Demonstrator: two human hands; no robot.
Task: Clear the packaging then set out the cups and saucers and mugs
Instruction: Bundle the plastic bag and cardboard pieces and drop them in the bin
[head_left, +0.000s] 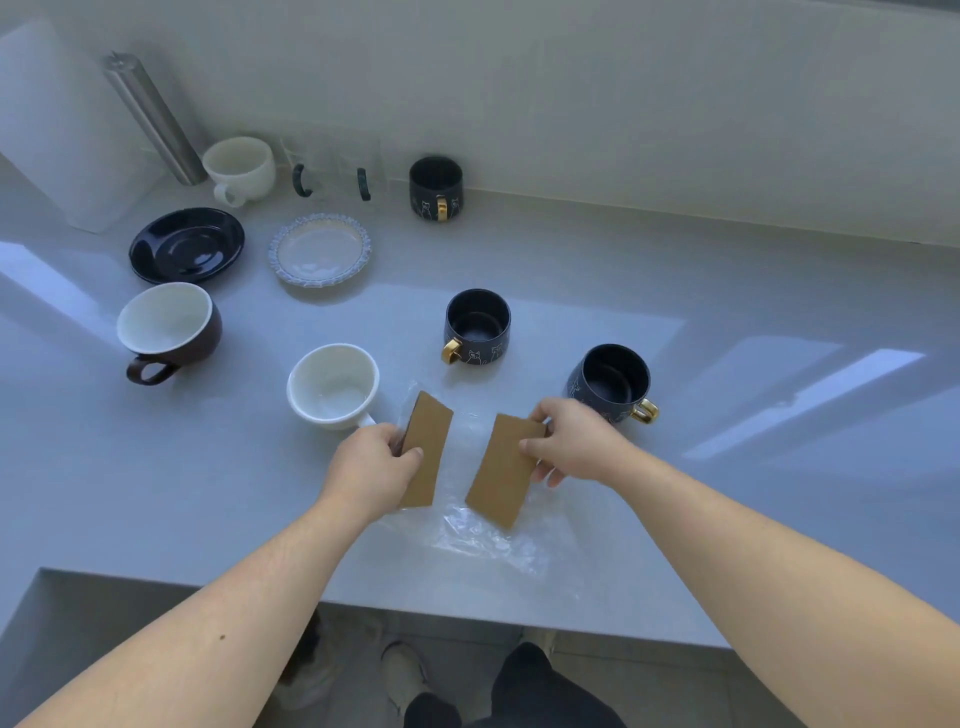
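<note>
Fingers of left hand pinch one cardboard piece, right hand grips other cardboard piece, both w/ clear plastic wrap over surface near white mug

- No readable text anywhere: no words, brand names, numbers or signs.
- The two brown cardboard pieces show plain, unprinted faces.
- The three dark mugs with gold handles carry pale line drawings of small animals, with no lettering that can be made out.
- The clear plastic wrap on the table shows no label.
</note>
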